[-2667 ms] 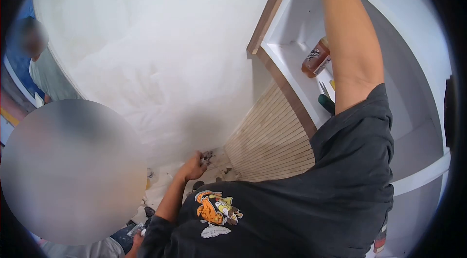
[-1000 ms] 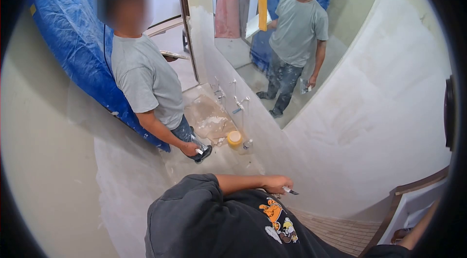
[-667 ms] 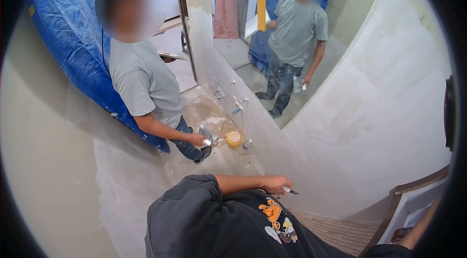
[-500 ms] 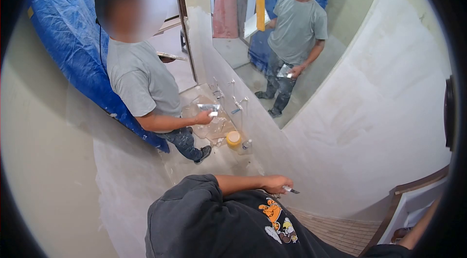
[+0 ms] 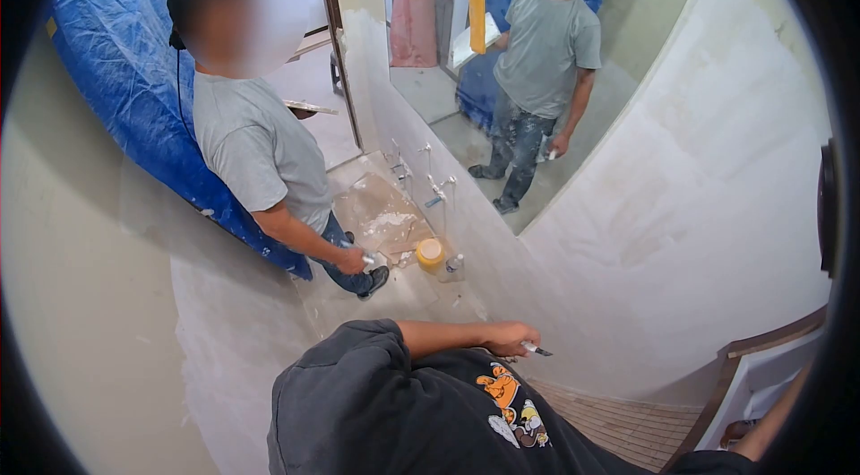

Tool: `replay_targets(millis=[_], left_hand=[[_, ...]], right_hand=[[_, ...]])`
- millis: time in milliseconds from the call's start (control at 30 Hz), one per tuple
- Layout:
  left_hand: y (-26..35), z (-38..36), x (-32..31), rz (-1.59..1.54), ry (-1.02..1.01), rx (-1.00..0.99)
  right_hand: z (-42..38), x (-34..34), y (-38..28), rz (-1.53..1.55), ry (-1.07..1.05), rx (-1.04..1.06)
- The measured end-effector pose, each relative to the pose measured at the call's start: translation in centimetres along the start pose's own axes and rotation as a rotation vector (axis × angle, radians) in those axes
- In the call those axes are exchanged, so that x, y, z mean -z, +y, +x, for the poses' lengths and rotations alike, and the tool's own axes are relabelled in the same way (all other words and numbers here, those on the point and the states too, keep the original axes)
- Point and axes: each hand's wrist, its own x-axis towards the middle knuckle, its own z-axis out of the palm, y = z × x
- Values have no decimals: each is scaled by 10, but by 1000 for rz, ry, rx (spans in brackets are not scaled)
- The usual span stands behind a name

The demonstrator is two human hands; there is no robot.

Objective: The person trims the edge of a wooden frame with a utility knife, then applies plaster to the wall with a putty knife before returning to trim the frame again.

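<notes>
No legible text, label or number anywhere (only a wordless cartoon print (image 5: 513,403) on the dark shirt).

A small tool (image 5: 536,350) with a light, narrow blade and dark tip sticks out to the right of the closed left hand (image 5: 509,338), low in the frame just right of centre. It lies nearly level, tip slightly down, close to the pale wall; whether it touches is unclear.

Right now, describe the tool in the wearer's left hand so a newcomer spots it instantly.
Start at the big wall mirror and drop down the plastered wall to the black-sleeved arm crossing the bottom. Its left hand grips a small tool: a pale stub with a dark tip, the only thing held against that wall.
</notes>
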Motion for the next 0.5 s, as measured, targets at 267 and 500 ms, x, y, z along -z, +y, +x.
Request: replay_targets(millis=[267,500], left_hand=[[-11,6,-3,4,7,-16],[-7,5,0,9,6,3]], right_hand=[[-6,9,-1,86,-38,-1],[-6,5,-2,85,-12,-10]])
